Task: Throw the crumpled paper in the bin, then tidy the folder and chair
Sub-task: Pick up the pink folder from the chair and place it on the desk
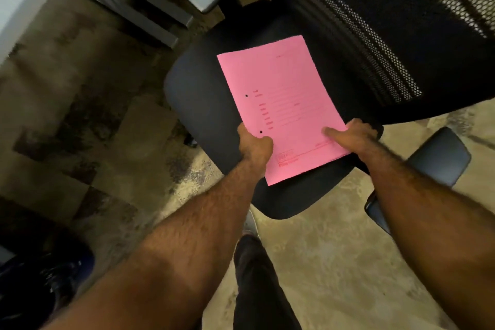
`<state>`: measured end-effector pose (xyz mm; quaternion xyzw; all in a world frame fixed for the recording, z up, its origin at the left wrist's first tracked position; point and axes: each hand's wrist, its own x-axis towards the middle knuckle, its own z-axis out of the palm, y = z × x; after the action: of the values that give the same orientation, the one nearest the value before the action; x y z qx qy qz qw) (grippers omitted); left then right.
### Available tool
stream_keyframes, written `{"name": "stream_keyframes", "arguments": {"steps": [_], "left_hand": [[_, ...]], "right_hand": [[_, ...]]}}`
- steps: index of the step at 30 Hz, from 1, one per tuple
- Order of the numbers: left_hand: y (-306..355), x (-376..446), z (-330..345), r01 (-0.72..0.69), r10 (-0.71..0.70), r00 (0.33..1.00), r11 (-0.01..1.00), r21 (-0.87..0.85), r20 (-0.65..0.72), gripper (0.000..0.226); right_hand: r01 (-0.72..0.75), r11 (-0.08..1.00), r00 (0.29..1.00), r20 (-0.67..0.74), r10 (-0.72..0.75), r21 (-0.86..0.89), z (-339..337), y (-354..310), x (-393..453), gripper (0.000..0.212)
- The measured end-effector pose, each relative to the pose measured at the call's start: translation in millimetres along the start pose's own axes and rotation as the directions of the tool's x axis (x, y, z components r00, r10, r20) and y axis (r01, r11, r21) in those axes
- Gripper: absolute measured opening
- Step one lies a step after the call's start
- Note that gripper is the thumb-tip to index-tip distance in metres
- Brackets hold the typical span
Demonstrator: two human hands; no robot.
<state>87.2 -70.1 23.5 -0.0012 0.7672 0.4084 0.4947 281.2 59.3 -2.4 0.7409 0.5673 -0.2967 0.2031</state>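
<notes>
both hands grip the flat pink paper folder (281,107) over the black office chair's seat (203,104): left hand (254,146) fingers pinch its near-left edge, right hand (353,136) fingers clasp its near-right corner.

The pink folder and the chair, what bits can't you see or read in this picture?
All in the head view:
- Pink folder: the print is too blurred to read; its near corners are covered by the left hand and right hand.
- Whether the folder rests on the chair seat or is lifted: cannot tell.
- Chair's base and wheels: hidden under the seat.
- Mesh backrest: cut off by the top and right edges.
- Bin and crumpled paper: not identifiable.
</notes>
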Motion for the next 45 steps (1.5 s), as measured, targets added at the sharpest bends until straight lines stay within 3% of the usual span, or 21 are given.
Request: {"name": "stream_keyframes", "arguments": {"steps": [3,7,10,16,19,25,32,37,40,45], "left_hand": [[7,-12,-28,-0.049,0.049,0.999,0.999,0.003,0.022,0.060],[21,-40,-83,-0.113,0.112,0.993,0.992,0.046,0.030,0.061],[32,-64,-128,-0.202,0.200,0.979,0.977,0.061,0.041,0.061],[46,-117,-235,-0.303,0.301,0.952,0.952,0.032,0.063,0.062],[50,-146,-295,-0.359,0.360,0.931,0.933,-0.027,0.061,0.056],[57,-197,-415,-0.398,0.392,0.917,0.911,-0.110,-0.068,0.053],[63,-235,-548,-0.436,0.404,0.898,0.871,-0.225,-0.176,0.048],[66,-250,-629,-0.489,0.419,0.854,0.850,-0.199,-0.308,0.046],[64,-248,-669,-0.496,0.405,0.830,0.850,-0.177,-0.383,0.047],[64,-228,-720,-0.487,0.316,0.790,0.844,-0.224,-0.525,0.044]], "right_hand": [[-0.028,0.974,0.999,-0.009,0.031,0.226,13,1,-28,0.074],[-0.038,0.883,0.999,-0.001,0.043,0.468,38,-7,-83,0.050],[0.049,0.853,0.999,-0.031,-0.039,0.519,52,-17,-134,0.039],[0.279,0.803,0.959,-0.119,-0.256,0.527,59,-37,-248,0.038],[0.394,0.753,0.914,-0.138,-0.382,0.527,54,-53,-303,0.046],[0.547,0.612,0.786,-0.099,-0.610,0.571,49,-128,-397,0.063],[0.674,0.397,0.587,-0.125,-0.800,0.623,62,-238,-499,0.059],[0.665,0.303,0.490,-0.092,-0.867,0.682,87,-308,-557,0.056],[0.670,0.286,0.418,-0.029,-0.908,0.685,102,-343,-583,0.053],[0.690,0.301,0.376,0.029,-0.926,0.658,125,-405,-603,0.059]]}}
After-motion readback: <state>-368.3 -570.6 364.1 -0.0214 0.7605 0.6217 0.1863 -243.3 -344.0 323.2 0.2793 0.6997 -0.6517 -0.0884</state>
